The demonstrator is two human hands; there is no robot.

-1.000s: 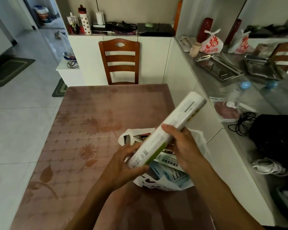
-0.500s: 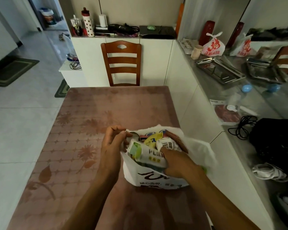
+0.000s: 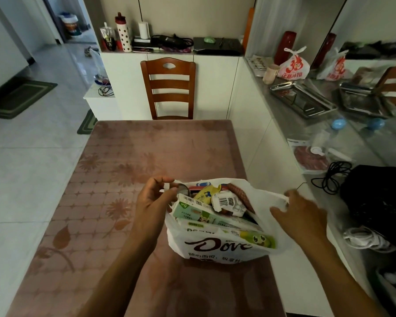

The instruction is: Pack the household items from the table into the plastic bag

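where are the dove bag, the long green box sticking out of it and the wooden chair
Dove bag (image 3: 217,247), head view, on its white printed front.
Long green box (image 3: 206,213), head view, on its upper face near the bag mouth.
Wooden chair (image 3: 169,84), head view, on a back slat.

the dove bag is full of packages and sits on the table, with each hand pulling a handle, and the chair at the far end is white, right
Not quite: the head view shows the chair is brown wood, in front of white cabinets. The rest holds: the Dove bag sits packed on the table, left hand and right hand at its handles.
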